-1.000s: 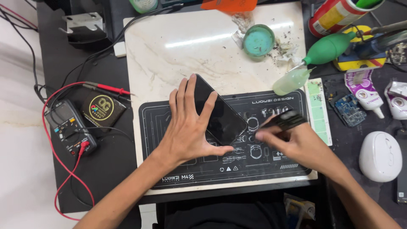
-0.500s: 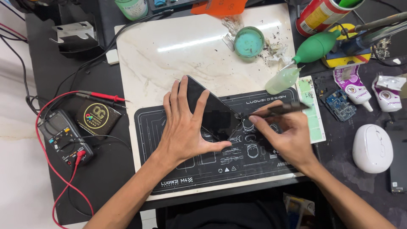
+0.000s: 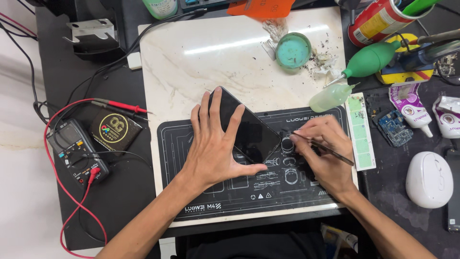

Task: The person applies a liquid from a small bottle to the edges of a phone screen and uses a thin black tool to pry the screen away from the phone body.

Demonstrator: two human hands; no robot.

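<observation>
The person is leaning over a dark printed work mat (image 3: pixel 215 201) that is lying on the near part of a pale marble slab (image 3: pixel 201 62). On the mat's upper middle a black phone (image 3: pixel 251 132) is lying flat, turned at an angle, its top corner reaching past the mat onto the marble. The left hand (image 3: pixel 215 148) is pressing down on the phone with fingers spread across its left half and the thumb stretching along its lower edge; the hand is open, pinning rather than clasping. Just right of the phone, the right hand (image 3: pixel 323 153) is closing around a thin dark tool (image 3: pixel 330 151), holding it like a pen, with the tip pointing at the phone's right edge; whether the tip is touching I cannot tell.

Beyond the phone, at the far side of the slab, a small round teal dish (image 3: pixel 293 50) is sitting among scattered debris. To the phone's right, a pale green squeeze bottle (image 3: pixel 330 98) is lying at the slab's edge. Well to the phone's left, on the dark counter (image 3: pixel 120 192), a multimeter (image 3: pixel 76 151) with red leads is resting. A white mouse (image 3: pixel 429 180) is lying far to the phone's right.
</observation>
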